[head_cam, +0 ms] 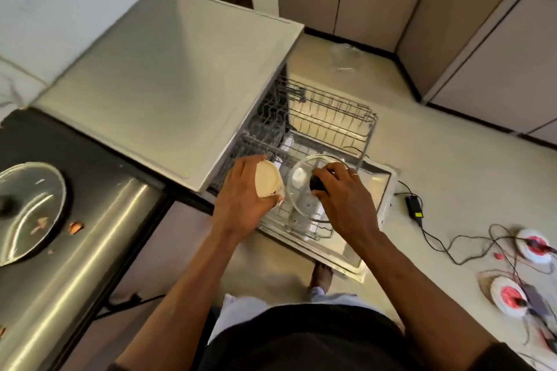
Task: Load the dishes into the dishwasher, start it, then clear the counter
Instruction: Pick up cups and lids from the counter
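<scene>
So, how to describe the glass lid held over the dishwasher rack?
Find the open dishwasher, then its pulled-out lower rack. Over it, the right hand grips a round glass lid by its black knob. The left hand holds a cream bowl; the other lid lies unheld on the counter.

Pan (pixel 30 211) w/ lid on counter (pixel 99 220), L of dishwasher (pixel 168 84).

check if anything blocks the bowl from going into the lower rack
Nothing visible does. The bowl in the left hand is over the lower rack; the glass lid the right hand holds stands beside it, not under it, and the upper rack sits farther back.
</scene>
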